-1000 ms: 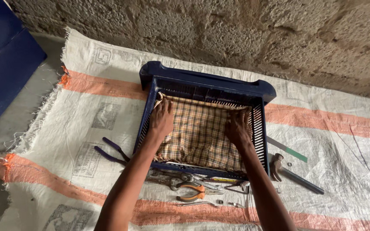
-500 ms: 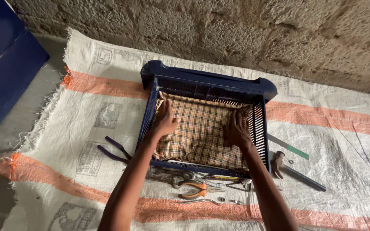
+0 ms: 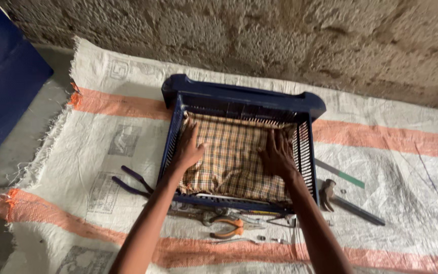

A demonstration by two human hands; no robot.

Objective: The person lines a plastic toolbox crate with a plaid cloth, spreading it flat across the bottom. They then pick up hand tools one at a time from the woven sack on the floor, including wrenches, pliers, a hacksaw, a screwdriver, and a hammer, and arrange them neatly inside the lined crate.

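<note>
**Both palms flat on the checked cloth in the blue crate**

Since a moment ago the left hand [image 3: 189, 150] has slid a little inward; it lies open, fingers spread, gripping nothing, pressing the checked cloth [image 3: 234, 157] inside the blue crate [image 3: 239, 99]. The right hand [image 3: 277, 156] has barely moved and rests flat as well. The cloth looks more smoothed. Pliers [image 3: 229, 228] lie in front of the crate, a hammer [image 3: 351, 203] to the right.

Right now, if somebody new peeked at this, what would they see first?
A dark blue slatted plastic crate in the middle of a white woven mat with orange stripes. Inside it, the left hand and right hand press flat on a tan checked cloth. Orange-handled pliers lie just in front.
</note>
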